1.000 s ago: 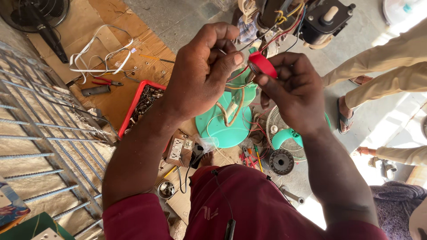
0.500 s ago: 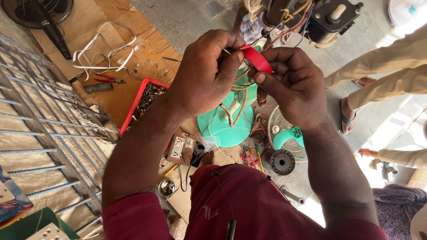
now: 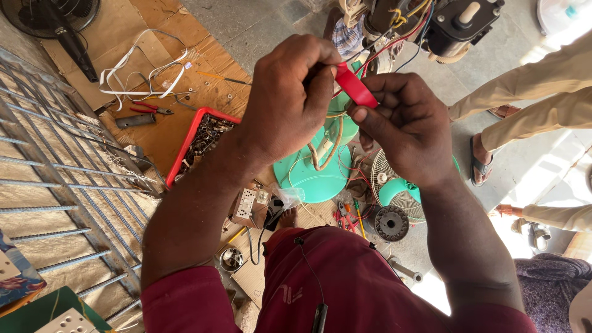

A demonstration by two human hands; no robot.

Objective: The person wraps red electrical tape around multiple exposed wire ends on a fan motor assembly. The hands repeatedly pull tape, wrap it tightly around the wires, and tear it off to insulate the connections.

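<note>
My left hand (image 3: 290, 98) and my right hand (image 3: 407, 129) meet in the middle of the head view, both pinching a strip of red tape (image 3: 356, 86). The tape runs slanted between my left thumb and my right fingertips. Thin red and black wires (image 3: 394, 46) lead from just behind the tape up to a dark fan motor (image 3: 456, 21) at the top. Below my hands lies a turquoise fan base (image 3: 317, 176) with a cream cable looped on it.
A red tray of small parts (image 3: 200, 139) sits on cardboard (image 3: 80, 55) at left, with white cable (image 3: 132, 71) and pliers (image 3: 148, 110). Metal rebar grid (image 3: 55, 166) fills the far left. A switch box (image 3: 250, 206), fan guard (image 3: 394, 185) and another person's legs (image 3: 530, 105) are nearby.
My hands have drifted slightly left and lower in view with the red tape still pinched between them; the tape now slants more steeply.
</note>
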